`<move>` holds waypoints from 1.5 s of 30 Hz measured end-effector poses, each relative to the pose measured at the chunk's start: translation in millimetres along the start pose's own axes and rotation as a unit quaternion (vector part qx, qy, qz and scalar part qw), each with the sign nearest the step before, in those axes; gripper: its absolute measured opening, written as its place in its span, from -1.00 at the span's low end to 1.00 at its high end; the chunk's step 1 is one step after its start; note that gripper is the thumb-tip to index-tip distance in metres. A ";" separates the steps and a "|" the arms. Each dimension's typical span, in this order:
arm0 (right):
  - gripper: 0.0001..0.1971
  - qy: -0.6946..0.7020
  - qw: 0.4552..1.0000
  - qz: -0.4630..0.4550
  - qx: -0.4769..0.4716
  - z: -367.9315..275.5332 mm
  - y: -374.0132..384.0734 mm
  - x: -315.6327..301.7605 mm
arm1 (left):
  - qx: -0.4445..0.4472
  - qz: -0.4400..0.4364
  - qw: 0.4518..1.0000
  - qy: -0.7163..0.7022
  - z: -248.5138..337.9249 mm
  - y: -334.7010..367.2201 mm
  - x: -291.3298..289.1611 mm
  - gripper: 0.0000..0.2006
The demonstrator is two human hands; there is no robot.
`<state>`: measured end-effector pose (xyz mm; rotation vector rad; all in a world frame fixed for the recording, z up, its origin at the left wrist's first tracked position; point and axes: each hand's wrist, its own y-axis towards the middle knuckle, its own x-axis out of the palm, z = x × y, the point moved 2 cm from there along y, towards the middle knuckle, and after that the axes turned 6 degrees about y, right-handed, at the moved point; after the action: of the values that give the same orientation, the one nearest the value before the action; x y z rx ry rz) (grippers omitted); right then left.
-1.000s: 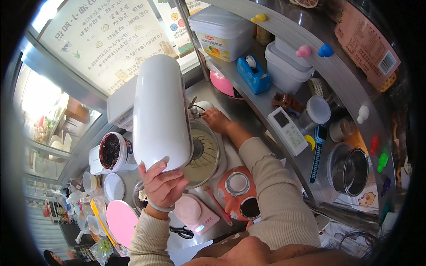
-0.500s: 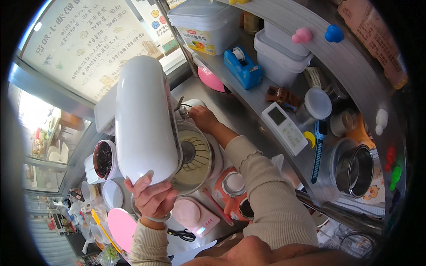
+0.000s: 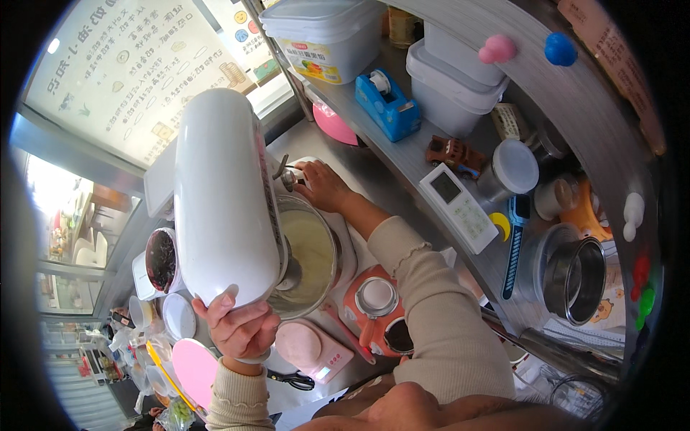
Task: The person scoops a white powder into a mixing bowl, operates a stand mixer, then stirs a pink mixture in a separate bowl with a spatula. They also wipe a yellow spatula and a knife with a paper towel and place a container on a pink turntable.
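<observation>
A white stand mixer (image 3: 226, 194) rises in front of me. My left hand (image 3: 241, 327) grips the near end of its head, fingers curled against the edge. On the mixer's far right side, my right hand (image 3: 323, 185) has thumb and fingertips around a small metal knob (image 3: 289, 179); a dark lever (image 3: 280, 167) stands beside it. Under the head sits a metal bowl (image 3: 336, 251) with a smooth pale yellow mixture (image 3: 313, 241). The grey attachment hub (image 3: 290, 274) shows near the bowl's near side; whisk wires are not visible.
A pink kitchen scale (image 3: 316, 352), an orange appliance (image 3: 370, 309) and black-handled scissors (image 3: 293, 379) lie near me. Left stands a tub of dark filling (image 3: 162, 260). The metal shelf on the right holds a blue tape dispenser (image 3: 388, 108), a white remote (image 3: 460, 205) and plastic tubs (image 3: 456, 93).
The whisk wires seen over the mixture have gone from sight, and the hub has shifted toward me. My left hand moved with the mixer head; my right hand stays by the knob.
</observation>
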<state>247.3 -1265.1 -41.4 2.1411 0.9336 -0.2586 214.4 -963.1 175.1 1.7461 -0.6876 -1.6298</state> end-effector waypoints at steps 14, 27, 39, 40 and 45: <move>-0.64 -0.001 0.999 -0.046 -0.023 -6.7 6.3 1.6 | -0.005 -0.008 1.000 -0.002 0.2 2.8 -1.8 -0.88; -0.68 -0.026 0.993 0.053 0.104 -48.0 -44.7 -73.9 | -0.007 -0.018 0.999 -0.038 2.7 12.9 -5.4 -0.88; -0.80 0.012 0.977 -0.022 0.211 -245.5 -272.4 -177.6 | -0.354 0.013 0.879 -0.319 77.5 -126.3 -40.6 -0.64; -0.79 0.001 0.975 -0.039 0.221 -251.3 -283.9 -180.8 | -0.393 -0.034 0.862 -0.320 86.6 -155.8 -29.5 -0.66; -0.82 -0.004 0.970 -0.062 0.233 -279.6 -321.4 -185.4 | -0.667 -0.134 0.445 -0.582 151.9 -238.3 51.4 -0.45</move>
<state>-139.0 -1023.3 49.0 2.5040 1.0847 -0.5976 55.8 -861.1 -41.5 -0.6354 0.5148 -2.2812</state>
